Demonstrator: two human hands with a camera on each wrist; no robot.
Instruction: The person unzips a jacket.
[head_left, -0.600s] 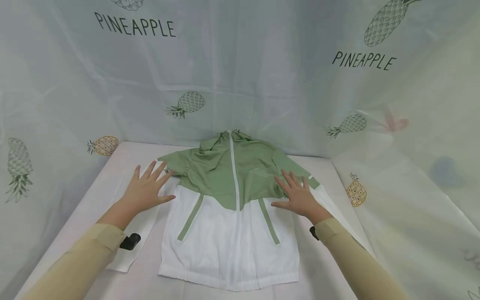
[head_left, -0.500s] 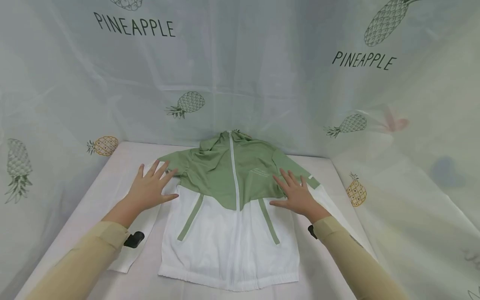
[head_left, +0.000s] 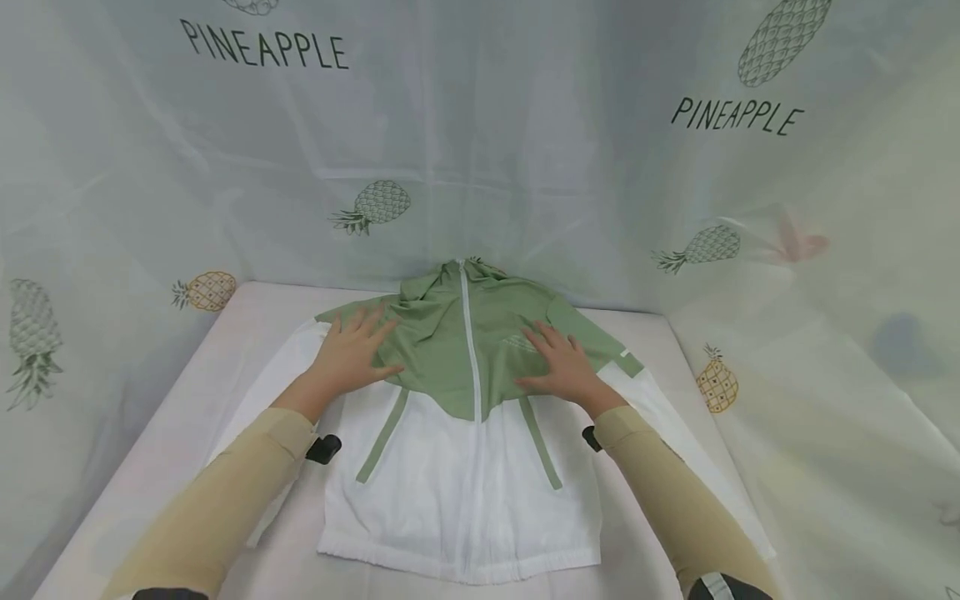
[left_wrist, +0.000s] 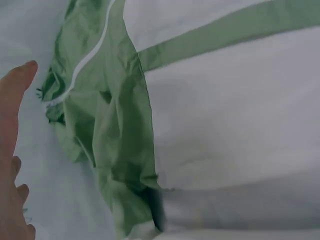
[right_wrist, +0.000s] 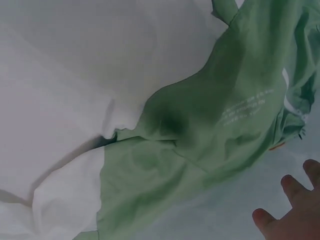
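Note:
A green and white zip-up jacket (head_left: 420, 450) lies front up, its white zipper (head_left: 470, 333) closed down the middle. Its hood end is bunched at the far side and both sleeves spread outward. My left hand (head_left: 348, 354), fingers spread, is over the green chest on the left. Over the right chest is my right hand (head_left: 562, 367), its fingers also spread. Neither hand holds anything. The left wrist view catches part of the left hand (left_wrist: 12, 110) beside the green cloth (left_wrist: 110, 135); the right wrist view shows fingertips of the right hand (right_wrist: 295, 215) at the corner. Contact with the cloth cannot be made out.
A pale table (head_left: 262, 312) bears the jacket. Grey-white curtains (head_left: 525, 150) with pineapple prints hang behind and along both sides, close to the table's edges. The jacket's right sleeve (head_left: 690, 442) runs toward the table's right edge.
Both hands have moved inward over the jacket's chest, the left one rightward and farther up, the right one slightly leftward. The jacket lies nearly as before.

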